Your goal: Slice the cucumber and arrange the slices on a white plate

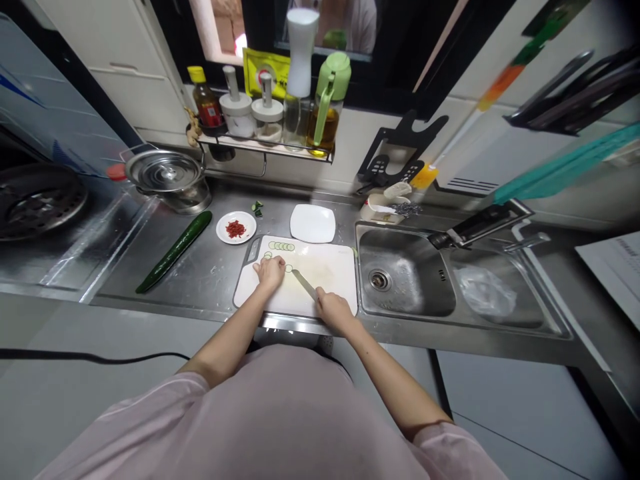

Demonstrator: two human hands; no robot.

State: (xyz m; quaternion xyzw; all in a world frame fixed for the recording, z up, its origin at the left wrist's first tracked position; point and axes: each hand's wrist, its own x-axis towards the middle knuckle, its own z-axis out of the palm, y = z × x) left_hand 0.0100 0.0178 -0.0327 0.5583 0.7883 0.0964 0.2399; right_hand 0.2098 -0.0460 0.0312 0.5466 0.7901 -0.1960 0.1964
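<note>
On the white cutting board, my right hand is wrapped round the handle of a kitchen knife, its blade angled toward the upper left. By the blade's tip lies a cucumber slice. My left hand rests on the board's left part with its fingers bent together; what they hold, if anything, is hidden. A row of overlapping cucumber slices lies along the board's far edge, and a few more slices show just beyond my left hand.
A whole cucumber lies on the steel counter at left, near a small plate of chopped red pieces. Behind the board stands a white square plate. The sink is at right, a lidded pot at back left, a condiment rack above.
</note>
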